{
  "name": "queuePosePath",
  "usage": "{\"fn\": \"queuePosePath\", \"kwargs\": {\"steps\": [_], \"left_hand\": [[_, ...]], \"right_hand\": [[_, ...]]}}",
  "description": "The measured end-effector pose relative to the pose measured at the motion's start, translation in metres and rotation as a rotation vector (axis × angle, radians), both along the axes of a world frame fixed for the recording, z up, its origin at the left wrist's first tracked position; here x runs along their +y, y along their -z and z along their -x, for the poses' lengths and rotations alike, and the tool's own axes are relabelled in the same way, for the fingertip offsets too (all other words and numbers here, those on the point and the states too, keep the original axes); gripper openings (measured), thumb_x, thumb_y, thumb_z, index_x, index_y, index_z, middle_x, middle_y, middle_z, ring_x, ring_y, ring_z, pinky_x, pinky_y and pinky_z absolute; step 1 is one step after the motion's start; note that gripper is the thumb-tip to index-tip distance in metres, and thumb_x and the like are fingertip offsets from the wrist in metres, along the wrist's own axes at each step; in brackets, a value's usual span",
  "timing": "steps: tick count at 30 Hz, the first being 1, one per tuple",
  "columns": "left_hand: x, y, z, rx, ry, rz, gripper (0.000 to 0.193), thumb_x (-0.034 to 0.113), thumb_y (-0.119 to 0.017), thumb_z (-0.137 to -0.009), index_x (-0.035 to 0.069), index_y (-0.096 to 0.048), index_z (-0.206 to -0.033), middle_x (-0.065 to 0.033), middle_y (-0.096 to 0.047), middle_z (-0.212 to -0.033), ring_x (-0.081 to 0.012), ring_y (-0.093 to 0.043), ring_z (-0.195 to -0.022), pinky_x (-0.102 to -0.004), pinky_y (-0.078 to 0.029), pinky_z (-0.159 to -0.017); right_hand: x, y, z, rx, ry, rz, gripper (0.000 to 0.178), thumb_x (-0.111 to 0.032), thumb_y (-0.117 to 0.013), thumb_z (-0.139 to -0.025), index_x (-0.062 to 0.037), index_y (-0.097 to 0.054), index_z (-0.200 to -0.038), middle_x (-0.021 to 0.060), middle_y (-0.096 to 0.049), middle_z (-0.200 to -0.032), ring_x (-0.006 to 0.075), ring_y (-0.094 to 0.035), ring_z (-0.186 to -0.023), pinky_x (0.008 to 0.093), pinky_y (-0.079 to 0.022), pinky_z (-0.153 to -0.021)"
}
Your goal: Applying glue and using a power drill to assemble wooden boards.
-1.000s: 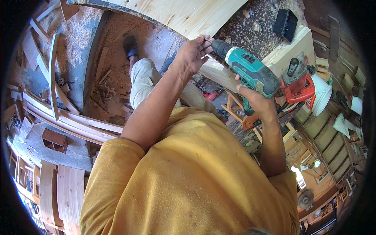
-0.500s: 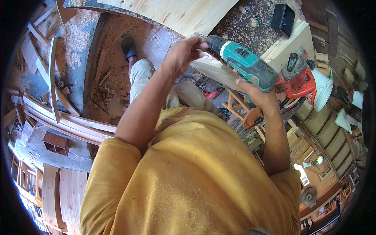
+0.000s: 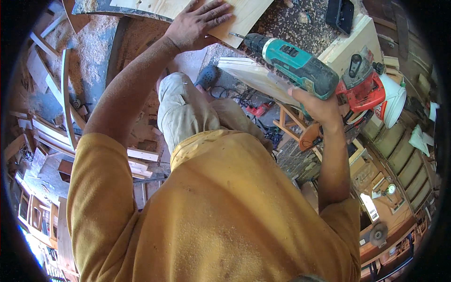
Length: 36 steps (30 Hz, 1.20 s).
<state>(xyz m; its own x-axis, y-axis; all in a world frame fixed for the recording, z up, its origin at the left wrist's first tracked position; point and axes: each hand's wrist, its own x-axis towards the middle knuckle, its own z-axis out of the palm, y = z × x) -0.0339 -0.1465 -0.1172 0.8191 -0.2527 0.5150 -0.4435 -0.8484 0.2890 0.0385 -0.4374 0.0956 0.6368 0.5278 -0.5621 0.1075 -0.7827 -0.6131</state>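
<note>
My left hand (image 3: 196,26) lies flat on the pale wooden board (image 3: 251,16), fingers stretched out and spread toward the right. In my right hand (image 3: 319,109) is a teal and black cordless drill (image 3: 296,61), its grip wrapped by my fingers. The drill points left, and its thin bit (image 3: 236,35) reaches over the board's near right corner. Whether the bit's tip touches the wood I cannot tell. Most of the drill's handle is hidden by my hand.
Right of the drill sits a red and grey power tool (image 3: 361,89) beside a white bucket (image 3: 393,101). A black box (image 3: 339,16) stands on the shaving-strewn bench. Thick pale boards (image 3: 253,77) are below the drill. Long wood strips (image 3: 64,94) lean at the left.
My left hand has let go near the drill bit and moved left onto the board, now flat. The drill has shifted slightly right and down, still in my right hand.
</note>
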Motion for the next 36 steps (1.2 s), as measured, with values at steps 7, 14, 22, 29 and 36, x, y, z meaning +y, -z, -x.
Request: {"fn": "queuePosePath", "kwargs": {"steps": [7,14,22,29,36], "left_hand": [[-0.009,-0.045,-0.008,0.485,-0.030,-0.224,0.078,0.040,-0.071,-0.073,0.022,-0.037,-0.141,-0.0055,-0.029,-0.149,-0.0231,-0.021,-0.141,-0.0494,-0.020,-0.112],[-0.018,-0.066,-0.063,0.476,0.504,-0.523,0.077,0.038,-0.072,-0.068,0.012,-0.043,-0.134,-0.0087,-0.029,-0.149,-0.0246,-0.023,-0.139,-0.0504,-0.017,-0.113],[-0.026,-0.051,-0.067,0.504,0.580,-0.454,0.082,0.034,-0.081,-0.061,0.008,-0.044,-0.129,-0.0105,-0.036,-0.142,-0.0236,-0.022,-0.139,-0.0452,-0.008,-0.118],[-0.027,-0.050,-0.068,0.523,0.590,-0.444,0.082,0.029,-0.081,-0.059,0.007,-0.043,-0.129,-0.0108,-0.038,-0.141,-0.0246,-0.023,-0.139,-0.0452,-0.010,-0.118],[-0.016,-0.046,-0.068,0.462,0.612,-0.316,0.089,0.029,-0.082,-0.058,0.008,-0.040,-0.134,-0.0109,-0.037,-0.142,-0.0257,-0.025,-0.138,-0.0436,-0.015,-0.118]], "right_hand": [[-0.023,-0.025,0.012,-0.014,0.138,0.000,0.031,-0.015,-0.071,-0.075,-0.0019,-0.063,-0.102,0.0070,-0.066,-0.086,0.0164,-0.061,-0.078,0.0318,-0.049,-0.074],[-0.059,-0.019,0.030,-0.084,0.390,-0.090,0.023,-0.007,-0.068,-0.076,-0.0013,-0.065,-0.098,0.0031,-0.066,-0.091,0.0130,-0.060,-0.080,0.0297,-0.049,-0.074],[-0.093,0.012,0.069,0.088,0.539,-0.038,0.030,-0.018,-0.074,-0.072,-0.0026,-0.064,-0.096,0.0055,-0.067,-0.087,0.0158,-0.062,-0.077,0.0312,-0.049,-0.071],[-0.101,0.023,0.086,0.113,0.641,0.000,0.030,-0.018,-0.074,-0.072,-0.0033,-0.064,-0.097,0.0052,-0.067,-0.086,0.0151,-0.062,-0.076,0.0328,-0.050,-0.070],[-0.082,0.023,0.079,0.087,0.523,-0.107,0.021,-0.010,-0.068,-0.077,-0.0035,-0.067,-0.097,0.0028,-0.066,-0.087,0.0136,-0.061,-0.077,0.0310,-0.049,-0.071]]}}
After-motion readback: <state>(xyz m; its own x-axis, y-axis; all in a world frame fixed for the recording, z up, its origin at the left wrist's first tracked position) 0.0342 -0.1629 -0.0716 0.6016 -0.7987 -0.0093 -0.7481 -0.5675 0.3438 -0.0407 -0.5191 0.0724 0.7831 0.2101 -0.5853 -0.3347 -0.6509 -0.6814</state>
